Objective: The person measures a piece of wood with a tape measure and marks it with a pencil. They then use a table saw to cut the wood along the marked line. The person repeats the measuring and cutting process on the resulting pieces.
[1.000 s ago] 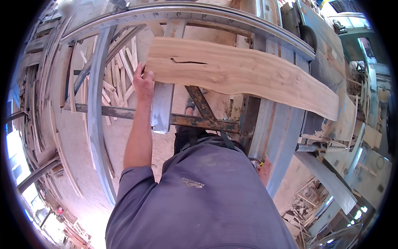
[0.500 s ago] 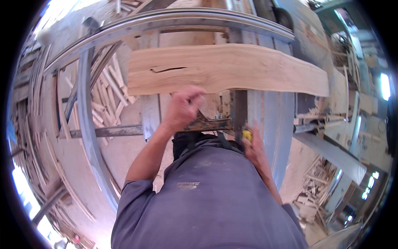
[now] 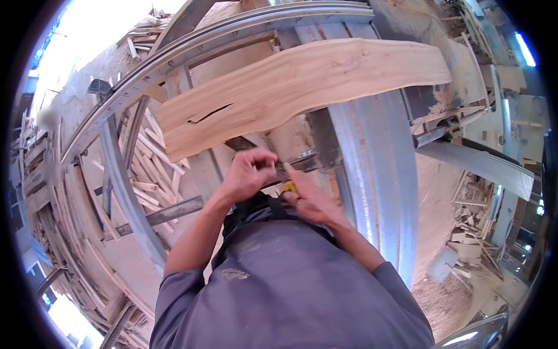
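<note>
My right hand point(image 3: 312, 199) is closed around a small yellow and dark object point(image 3: 289, 187), about the size of a tape measure, in front of my waist. Its thumb points up toward my other hand. Just left of it, my left hand point(image 3: 250, 174) is held with its fingers curled together; whatever they may hold is too small and blurred to make out. Beyond both hands a long pale wooden board point(image 3: 308, 75) with a wavy near edge lies across the metal frame. A dark, narrow crack point(image 3: 210, 113) runs through its left part. Neither hand touches the board.
A long metal rail point(image 3: 232, 26) passes behind the board. Wide grey metal beams point(image 3: 375, 168) run under its right half toward me. Loose wood strips point(image 3: 154, 157) lie on the floor at left, and offcuts point(image 3: 465, 250) are heaped at right.
My right hand has come left and inward with the yellow object, close to my left hand. My left hand has lowered away from the board's near edge. The view has turned, so the board appears slanted.
</note>
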A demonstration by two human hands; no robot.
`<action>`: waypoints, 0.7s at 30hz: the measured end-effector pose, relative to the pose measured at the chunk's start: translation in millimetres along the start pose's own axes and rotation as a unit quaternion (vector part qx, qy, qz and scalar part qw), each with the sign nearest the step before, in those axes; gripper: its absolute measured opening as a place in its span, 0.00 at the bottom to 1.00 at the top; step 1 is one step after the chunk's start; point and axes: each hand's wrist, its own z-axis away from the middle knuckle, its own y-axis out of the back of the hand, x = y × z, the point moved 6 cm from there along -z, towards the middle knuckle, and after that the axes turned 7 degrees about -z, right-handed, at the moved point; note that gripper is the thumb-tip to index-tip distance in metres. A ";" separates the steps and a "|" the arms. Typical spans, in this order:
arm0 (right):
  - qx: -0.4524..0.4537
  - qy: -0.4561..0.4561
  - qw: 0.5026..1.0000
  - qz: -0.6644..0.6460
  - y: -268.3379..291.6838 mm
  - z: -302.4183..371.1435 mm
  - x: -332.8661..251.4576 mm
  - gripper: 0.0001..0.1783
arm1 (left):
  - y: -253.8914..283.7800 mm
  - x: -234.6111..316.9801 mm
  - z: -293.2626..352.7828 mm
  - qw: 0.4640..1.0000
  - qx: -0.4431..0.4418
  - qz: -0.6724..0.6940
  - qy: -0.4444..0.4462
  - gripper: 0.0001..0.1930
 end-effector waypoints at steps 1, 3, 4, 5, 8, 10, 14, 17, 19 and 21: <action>0.029 -0.010 0.999 0.029 -4.4 4.4 15.7 0.34 | 20.4 1.7 -9.5 0.999 0.005 0.027 0.022 0.10; 0.064 -0.047 0.996 0.048 -6.8 12.0 35.7 0.22 | 76.0 -4.1 -35.3 0.997 0.060 0.054 0.013 0.10; 0.071 -0.078 0.994 0.036 -11.0 14.3 40.6 0.17 | 108.6 -0.8 -50.1 0.997 0.076 0.013 -0.011 0.10; 0.085 -0.123 0.989 0.015 -17.9 16.9 43.0 0.15 | 137.5 -6.4 -66.5 0.995 0.095 0.006 -0.017 0.12; 0.129 -0.272 0.947 -0.114 -47.4 17.3 25.7 0.13 | 184.9 -10.2 -110.0 0.992 0.099 -0.066 -0.031 0.15; 0.181 -0.241 0.949 -0.092 -71.1 -2.6 22.9 0.13 | 196.9 -9.3 -138.8 0.989 0.082 -0.112 -0.051 0.17; 0.281 -0.196 0.939 -0.039 -94.5 -47.7 1.4 0.16 | 213.0 -25.6 -186.8 0.981 0.085 -0.151 -0.084 0.21; 0.320 -0.240 0.915 -0.049 -99.2 -48.1 -9.0 0.15 | 205.0 -28.5 -195.2 0.986 0.054 -0.145 -0.069 0.20; 0.347 -0.261 0.899 -0.058 -99.6 -37.7 -13.6 0.15 | 200.6 -25.0 -194.5 0.984 0.040 -0.168 -0.051 0.19; 0.366 -0.273 0.889 -0.035 -100.6 -30.3 -14.0 0.14 | 198.8 -22.1 -191.9 0.974 0.049 -0.219 -0.036 0.19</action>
